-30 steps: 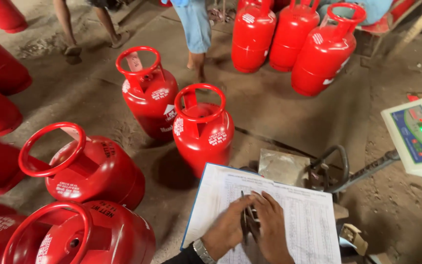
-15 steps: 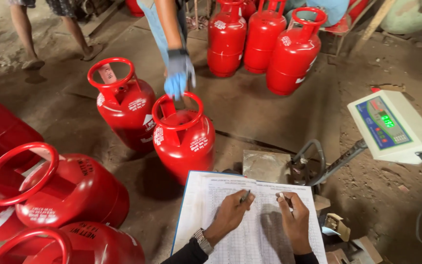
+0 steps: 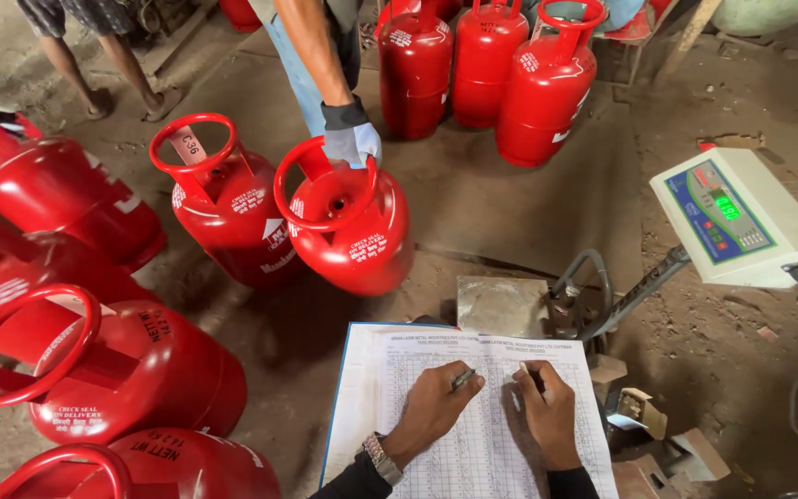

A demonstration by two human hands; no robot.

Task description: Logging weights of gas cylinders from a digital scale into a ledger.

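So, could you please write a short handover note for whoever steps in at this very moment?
Left hand: resting on the record sheet, pinning it; a small dark item between its fingers, kind unclear.
Right hand: holding a pen, tip on the sheet.
Sheet: a printed table on a blue-edged board, in front of the metal scale platform; the scale display is lit green, to the right.
Another person's gloved hand grips the ring of a tilted red cylinder beside the platform.
Done: sheet is out, pen on it.
Left: cylinder not on the platform.

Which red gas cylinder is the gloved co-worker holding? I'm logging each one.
The tilted cylinder just above the record sheet: a gloved hand grasps its top ring. The other cylinders go untouched.
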